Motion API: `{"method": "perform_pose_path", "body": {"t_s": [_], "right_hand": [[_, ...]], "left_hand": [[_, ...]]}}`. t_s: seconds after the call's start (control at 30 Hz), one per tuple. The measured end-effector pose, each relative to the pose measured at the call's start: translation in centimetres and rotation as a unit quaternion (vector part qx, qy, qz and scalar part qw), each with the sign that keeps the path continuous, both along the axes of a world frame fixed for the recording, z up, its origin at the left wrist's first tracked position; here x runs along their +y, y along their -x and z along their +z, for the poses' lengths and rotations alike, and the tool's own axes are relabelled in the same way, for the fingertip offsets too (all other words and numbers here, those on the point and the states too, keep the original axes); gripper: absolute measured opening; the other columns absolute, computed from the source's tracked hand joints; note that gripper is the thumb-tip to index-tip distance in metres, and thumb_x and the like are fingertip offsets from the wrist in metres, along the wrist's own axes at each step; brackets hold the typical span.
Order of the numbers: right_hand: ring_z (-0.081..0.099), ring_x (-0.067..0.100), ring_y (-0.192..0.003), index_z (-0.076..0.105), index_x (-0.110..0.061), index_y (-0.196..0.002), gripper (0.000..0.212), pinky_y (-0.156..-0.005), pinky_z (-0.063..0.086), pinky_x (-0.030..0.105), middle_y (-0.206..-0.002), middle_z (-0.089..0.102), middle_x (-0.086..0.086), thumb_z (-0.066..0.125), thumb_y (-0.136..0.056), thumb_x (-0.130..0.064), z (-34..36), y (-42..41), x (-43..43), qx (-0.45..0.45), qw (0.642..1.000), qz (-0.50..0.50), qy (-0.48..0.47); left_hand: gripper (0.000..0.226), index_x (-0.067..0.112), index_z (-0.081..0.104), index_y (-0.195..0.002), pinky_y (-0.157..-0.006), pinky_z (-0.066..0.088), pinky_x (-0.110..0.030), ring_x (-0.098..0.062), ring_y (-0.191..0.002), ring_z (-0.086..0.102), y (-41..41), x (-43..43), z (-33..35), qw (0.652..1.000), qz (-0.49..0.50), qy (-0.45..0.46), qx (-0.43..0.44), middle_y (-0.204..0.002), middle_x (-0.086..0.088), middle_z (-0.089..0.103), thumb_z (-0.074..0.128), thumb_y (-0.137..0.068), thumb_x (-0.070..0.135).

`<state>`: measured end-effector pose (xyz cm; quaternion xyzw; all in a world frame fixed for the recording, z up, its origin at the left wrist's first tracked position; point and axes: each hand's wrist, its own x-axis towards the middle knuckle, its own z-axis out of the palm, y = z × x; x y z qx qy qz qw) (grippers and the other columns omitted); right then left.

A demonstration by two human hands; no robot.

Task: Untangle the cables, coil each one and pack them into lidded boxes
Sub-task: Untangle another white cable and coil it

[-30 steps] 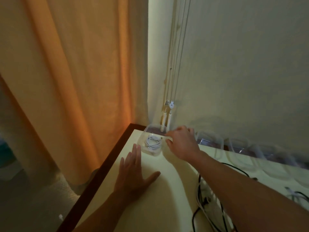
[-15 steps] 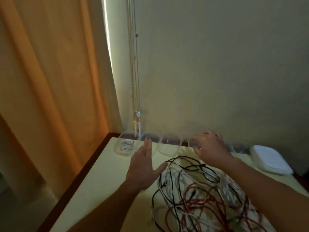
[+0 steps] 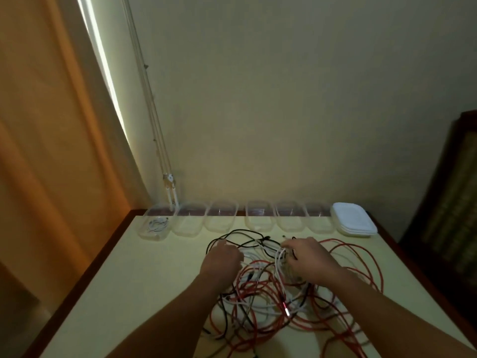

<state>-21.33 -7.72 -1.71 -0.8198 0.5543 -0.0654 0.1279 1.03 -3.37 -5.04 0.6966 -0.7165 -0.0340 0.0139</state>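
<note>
gripping tangled cables (image 3: 268,306), left hand (image 3: 222,258), right hand (image 3: 309,258)

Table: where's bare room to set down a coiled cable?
Free: left side of the table, between its dark left edge and the cable tangle, in front of the leftmost box. Crowded: centre and right, tangle running toward the lid stack.

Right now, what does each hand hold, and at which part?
The right hand pinches white cables at the far edge of the tangle. The left hand is curled in the tangle; its hold cannot be told.
</note>
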Motion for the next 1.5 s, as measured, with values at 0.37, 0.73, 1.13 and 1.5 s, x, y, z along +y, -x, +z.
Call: {"method": "perform_pose_path", "body": {"t_s": [0.37,0.73,1.13,1.5], "right_hand": [[0.06,0.021,-0.117,0.061,-0.032,-0.133,0.046,-0.098,0.05,0.039,-0.131,0.064,0.0,0.059,-0.094,-0.056,1.9,-1.0,-0.1,-0.074,0.997,0.011,-0.017],[0.068,0.013,-0.081,0.075,-0.021,-0.094,0.017,-0.072,0.051,0.029,-0.088,0.073,-0.003,0.06,-0.099,-0.027,8.6,-2.7,-0.2,-0.212,0.977,0.006,0.007],[0.07,0.03,-0.075,0.065,-0.005,-0.09,0.018,-0.076,0.063,0.038,-0.094,0.072,0.015,0.053,-0.104,-0.007,21.3,-0.8,-0.4,-0.493,0.867,-0.072,-0.013],[0.07,0.03,-0.073,0.06,-0.004,-0.087,0.021,-0.065,0.063,0.029,-0.092,0.07,0.017,0.049,-0.105,-0.004,25.1,2.6,-0.5,-0.556,0.823,-0.117,0.006]], "left_hand": [[0.025,0.03,0.077,-0.109,-0.081,0.049,-0.027,-0.016,-0.097,0.067,0.2,-1.8,6.4,0.981,0.041,0.043,0.185,-0.108,0.001,0.075,0.069,-0.09,0.044],[0.019,0.02,0.079,-0.103,-0.069,0.054,-0.024,-0.009,-0.068,0.073,1.0,-2.2,18.7,0.893,0.02,0.203,0.402,-0.087,0.005,0.078,0.07,-0.092,0.034],[0.016,0.011,0.077,-0.09,-0.062,0.056,-0.027,-0.007,-0.06,0.066,-0.5,0.5,18.7,0.874,0.021,0.183,0.449,-0.074,-0.004,0.075,0.069,-0.093,0.025],[0.023,-0.001,0.072,-0.102,-0.066,0.055,-0.031,-0.024,-0.077,0.07,-3.3,1.8,12.7,0.905,0.101,-0.021,0.412,-0.095,-0.017,0.075,0.062,-0.098,0.019]]}}
